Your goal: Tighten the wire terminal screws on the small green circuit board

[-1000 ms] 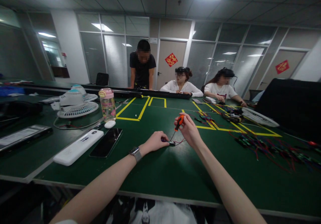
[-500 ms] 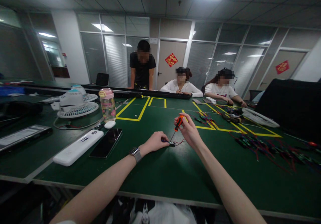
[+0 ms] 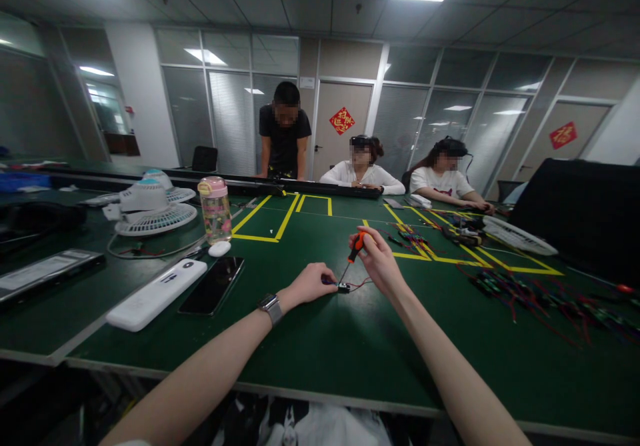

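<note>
In the middle of the green table, my left hand [image 3: 313, 282] pinches the left end of a small black electronic module [image 3: 343, 288], which lies on the tabletop. Thin red wires [image 3: 361, 284] run from its right side towards my other hand. My right hand [image 3: 376, 254] grips the orange-and-black handle of a screwdriver [image 3: 357, 247], held tilted. Its thin shaft slants down and its tip meets the top of the module. My left fingertips partly cover the module, so its left end is hidden.
Left of my hands lie a black phone [image 3: 213, 286], a white power bank [image 3: 157, 294], a white earbud case [image 3: 219, 249] and a pink-lidded bottle [image 3: 215, 211]. White fans [image 3: 155, 213] stand beyond. Several wired circuit boards [image 3: 530, 293] lie to the right. Three people are across the table.
My hands, the screwdriver and the module stay almost in place, with only a slight shift of the screwdriver handle. At the far right, a co-worker's hand has drawn back from the parts.
</note>
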Demonstrator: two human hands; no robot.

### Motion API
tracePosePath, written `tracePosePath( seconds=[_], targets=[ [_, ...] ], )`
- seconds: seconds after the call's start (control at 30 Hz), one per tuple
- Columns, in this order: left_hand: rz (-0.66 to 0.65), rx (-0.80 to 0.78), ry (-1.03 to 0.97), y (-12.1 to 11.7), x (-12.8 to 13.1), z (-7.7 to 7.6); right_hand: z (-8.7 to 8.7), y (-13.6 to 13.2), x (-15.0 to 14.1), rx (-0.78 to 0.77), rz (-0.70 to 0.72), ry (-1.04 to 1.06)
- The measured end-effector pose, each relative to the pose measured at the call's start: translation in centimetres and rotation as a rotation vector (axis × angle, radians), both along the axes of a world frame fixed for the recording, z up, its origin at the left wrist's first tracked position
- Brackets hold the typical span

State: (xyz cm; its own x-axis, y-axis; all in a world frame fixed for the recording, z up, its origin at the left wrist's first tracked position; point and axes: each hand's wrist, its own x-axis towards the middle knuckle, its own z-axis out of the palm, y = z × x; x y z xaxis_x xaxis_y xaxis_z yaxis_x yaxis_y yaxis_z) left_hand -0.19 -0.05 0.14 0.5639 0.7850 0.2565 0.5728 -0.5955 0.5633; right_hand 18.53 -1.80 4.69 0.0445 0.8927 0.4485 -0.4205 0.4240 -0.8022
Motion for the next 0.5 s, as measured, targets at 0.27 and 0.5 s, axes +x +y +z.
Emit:
tracePosePath(
  seconds=[0.27, 0.5],
  targets=[
    [0.007, -0.003, -0.002, -0.24, 0.05, 0.24, 0.15, -0.14, -0.07, -0.033, 0.014, 0.047],
    [0.010, 0.012, -0.001, -0.02, 0.15, -0.08, 0.07, -0.06, -0.06, -0.028, -0.041, 0.039]
  ],
)
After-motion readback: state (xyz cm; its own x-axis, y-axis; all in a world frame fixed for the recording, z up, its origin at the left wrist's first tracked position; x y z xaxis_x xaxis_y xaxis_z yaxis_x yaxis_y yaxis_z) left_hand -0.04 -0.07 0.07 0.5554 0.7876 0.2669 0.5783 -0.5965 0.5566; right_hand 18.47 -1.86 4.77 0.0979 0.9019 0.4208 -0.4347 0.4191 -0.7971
